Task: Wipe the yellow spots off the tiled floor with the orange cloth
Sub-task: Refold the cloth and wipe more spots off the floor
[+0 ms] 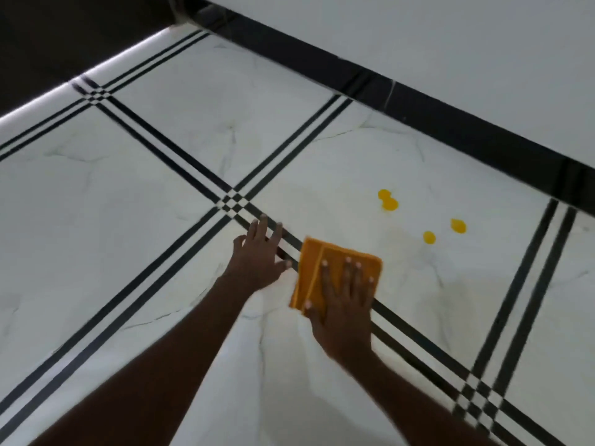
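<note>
**Orange cloth flat on the tile, spots not yet reached**

The orange cloth (335, 278) lies folded on the white marble-look tiled floor (161, 236), straddling a black double stripe (418, 339). The right hand (344, 304) presses it down with fingers spread flat, palm on top, not pinching the fabric. The left hand (260, 255) rests just beside the cloth, fingers open and splayed on the tile as a brace, holding nothing.

The yellow spots lie ahead and to the right, apart from the cloth: a double blob (387, 200) farthest off, then 2 single drops (429, 237) (458, 225) nearer, toward the black skirting (483, 136).

A good wipe likely means keeping the palm flat and sliding the cloth forward over the nearest drop first, then gathering inward so the yellow is lifted, not smeared. Refolding to a clean face may help.
</note>
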{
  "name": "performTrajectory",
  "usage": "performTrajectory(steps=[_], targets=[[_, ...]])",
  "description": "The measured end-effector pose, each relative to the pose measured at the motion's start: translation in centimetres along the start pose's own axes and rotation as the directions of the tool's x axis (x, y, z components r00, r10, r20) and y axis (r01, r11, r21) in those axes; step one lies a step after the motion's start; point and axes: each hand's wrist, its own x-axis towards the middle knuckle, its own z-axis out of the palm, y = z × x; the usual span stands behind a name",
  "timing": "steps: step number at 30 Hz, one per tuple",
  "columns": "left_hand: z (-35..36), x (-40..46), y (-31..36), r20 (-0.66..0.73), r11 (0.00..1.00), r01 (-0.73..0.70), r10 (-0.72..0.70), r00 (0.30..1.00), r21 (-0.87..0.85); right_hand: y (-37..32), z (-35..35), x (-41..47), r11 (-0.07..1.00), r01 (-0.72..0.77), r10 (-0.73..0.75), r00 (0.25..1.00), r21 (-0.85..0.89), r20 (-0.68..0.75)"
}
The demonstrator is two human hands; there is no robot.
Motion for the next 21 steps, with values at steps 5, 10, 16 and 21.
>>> performTrajectory(steps=[5, 10, 16, 21], targets=[[-0.8, 7.9, 2.6, 0.003, 1.000, 0.001, -0.001, 1.000, 0.026, 10.0, 0.5, 17.3, 0.964, 0.241, -0.243, 0.970, -0.115, 0.004], [1.1, 8.6, 3.2, 0.105, 0.995, -0.003, -0.007, 0.994, 0.095, 22.3, -4.2, 16.8, 0.964, -0.257, 0.249, 0.961, -0.064, -0.118], [1.4, 9.0, 3.8, 0.088, 0.990, -0.002, -0.010, 0.996, 0.144, 9.8, -2.0, 1.9, 0.795, -0.605, 0.597, 0.770, 0.037, -0.225], [1.6, 9.0, 3.1, 0.106, 0.980, 0.001, -0.022, 0.994, 0.200, 7.2, -1.1, 10.1, 0.994, -0.110, 0.111, 0.991, 0.013, -0.073]])
